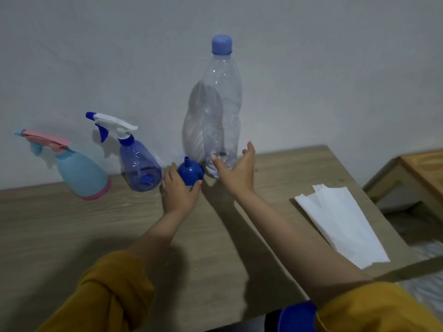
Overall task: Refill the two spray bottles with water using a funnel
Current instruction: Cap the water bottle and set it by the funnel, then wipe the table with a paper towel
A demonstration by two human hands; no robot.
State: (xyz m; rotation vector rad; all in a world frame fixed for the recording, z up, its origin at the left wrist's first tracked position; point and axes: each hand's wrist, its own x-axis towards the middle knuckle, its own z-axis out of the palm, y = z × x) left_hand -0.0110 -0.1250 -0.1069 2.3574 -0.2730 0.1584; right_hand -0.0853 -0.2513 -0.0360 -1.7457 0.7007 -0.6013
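Note:
Against the wall on the wooden table (72, 224) stand two spray bottles: a light blue one with a pink trigger head (80, 171) at the left, and a clear blue one with a white and blue trigger head (139, 164) beside it. A small blue funnel (190, 172) lies upside down, spout up, and my left hand (178, 190) grips it. A tall clear water bottle with a blue cap (221, 104) stands to its right. My right hand (236, 171) is spread around the bottle's base; I cannot tell whether it touches.
A folded white paper towel (342, 224) lies on the table's right side. Beyond the right table edge stands a lower wooden piece of furniture (417, 173). A blue rounded object (297, 317) shows under my right sleeve at the near edge.

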